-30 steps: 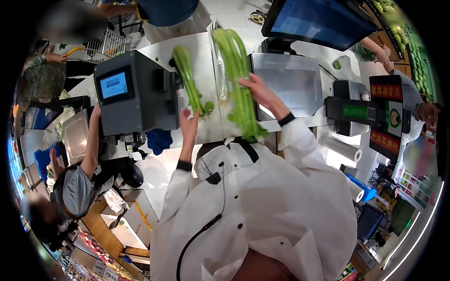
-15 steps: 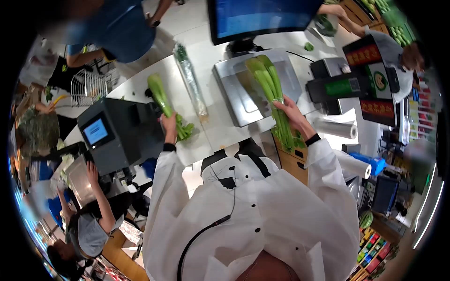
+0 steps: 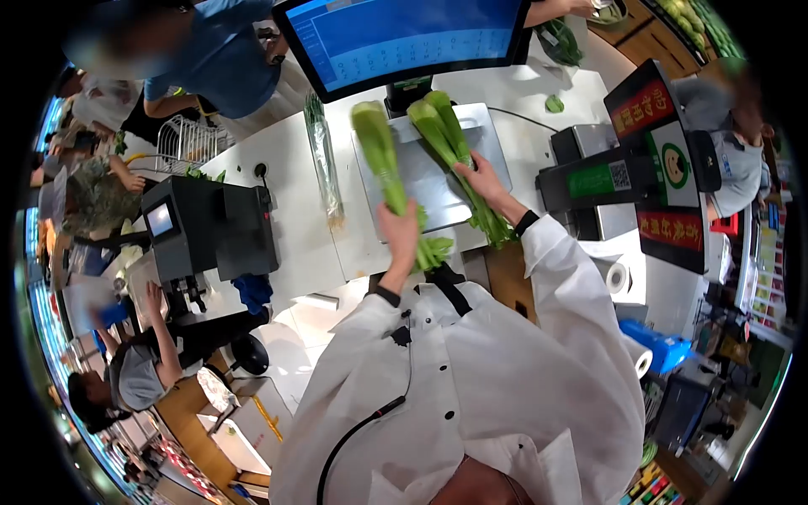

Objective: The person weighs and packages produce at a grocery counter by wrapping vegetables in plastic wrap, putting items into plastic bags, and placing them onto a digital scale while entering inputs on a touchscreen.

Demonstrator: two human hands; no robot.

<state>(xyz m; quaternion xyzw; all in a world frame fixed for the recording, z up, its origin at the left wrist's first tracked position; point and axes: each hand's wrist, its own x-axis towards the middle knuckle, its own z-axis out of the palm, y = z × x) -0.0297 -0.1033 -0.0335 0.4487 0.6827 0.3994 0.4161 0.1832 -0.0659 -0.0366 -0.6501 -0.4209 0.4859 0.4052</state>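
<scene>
Two bunches of celery lie over a metal scale plate (image 3: 459,206) on the white counter. My left hand (image 3: 399,234) is wrapped round the lower stalks of the left celery bunch (image 3: 376,151), whose leaves hang toward my body. Around the stalks of the right celery bunch (image 3: 438,135), my right hand (image 3: 484,179) is closed. Its leafy end reaches past the plate's near edge. A wrapped bundle of thin green vegetables (image 3: 321,160) rests on the counter left of the plate.
Behind the plate stands a monitor (image 3: 404,42). A dark machine with a small screen (image 3: 198,227) is at the left, a sign stand (image 3: 665,168) at the right. A person in blue (image 3: 219,59) stands across the counter; another person (image 3: 139,370) is at the lower left.
My left hand has brought its celery bunch right, from the counter to the scale plate. My right hand has moved its bunch left over the plate. The camera view has shifted.
</scene>
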